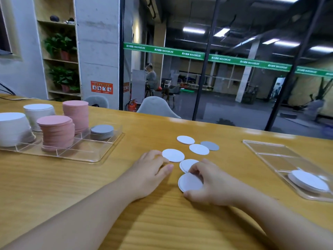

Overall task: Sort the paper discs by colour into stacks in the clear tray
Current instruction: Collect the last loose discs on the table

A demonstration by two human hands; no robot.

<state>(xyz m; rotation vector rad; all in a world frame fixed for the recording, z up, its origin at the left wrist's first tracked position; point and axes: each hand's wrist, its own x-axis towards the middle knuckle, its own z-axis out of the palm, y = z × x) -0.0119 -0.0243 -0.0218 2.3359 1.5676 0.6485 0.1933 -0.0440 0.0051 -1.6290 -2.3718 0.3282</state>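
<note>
- The clear tray (100, 157) at my left held white, pink and grey stacks.
- My left hand (151, 170) lay relaxed, fingertips touching a loose white disc (173, 155).
- My right hand (207, 184) pinched another white disc (189, 183).
- A second tray (266, 152) sat at right.

Bare wooden table (162, 222) lies open in front of both forearms and between the two trays. The loose discs (199, 149) lie flat in the middle, low enough to pass over. Left tray (100, 159): its near compartments are bare, but the two pink stacks (57, 132) and two white stacks (13, 129) stand tall behind them, walling off the far row from the left; the low grey stack (102, 131) at the far right corner is reachable from above. Right tray (266, 152): far compartments look bare, though clear walls are hard to trace; white stack (309, 181) fills the near end.
</note>
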